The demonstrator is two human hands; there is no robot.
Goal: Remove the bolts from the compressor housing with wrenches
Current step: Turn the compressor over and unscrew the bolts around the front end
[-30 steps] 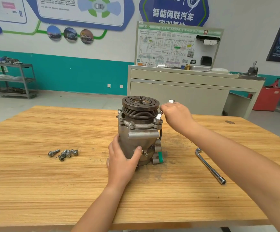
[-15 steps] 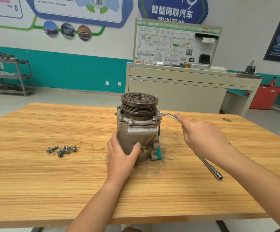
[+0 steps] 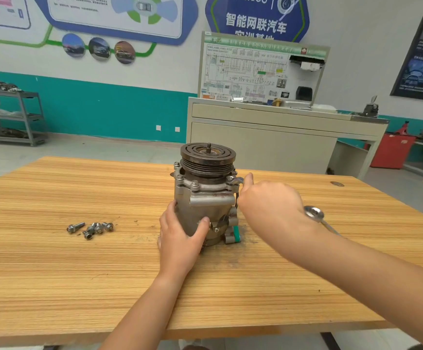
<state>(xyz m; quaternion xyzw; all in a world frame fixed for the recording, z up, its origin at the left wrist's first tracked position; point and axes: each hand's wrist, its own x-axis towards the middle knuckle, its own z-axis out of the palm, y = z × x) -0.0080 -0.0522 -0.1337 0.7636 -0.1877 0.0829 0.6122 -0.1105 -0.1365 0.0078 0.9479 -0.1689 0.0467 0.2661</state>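
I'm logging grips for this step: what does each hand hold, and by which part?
The left hand grips the compressor housing low on its body. The right hand holds a wrench by its handle, its head on a flange bolt.

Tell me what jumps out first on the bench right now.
An upright compressor stands at the middle of the table, the left hand gripping its lower body. On its right, the right hand holds a wrench set on a flange bolt. Loose bolts lie to its left.

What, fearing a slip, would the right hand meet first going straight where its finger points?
Likely the flange bolt on the compressor housing, just past the right hand; depth unclear.
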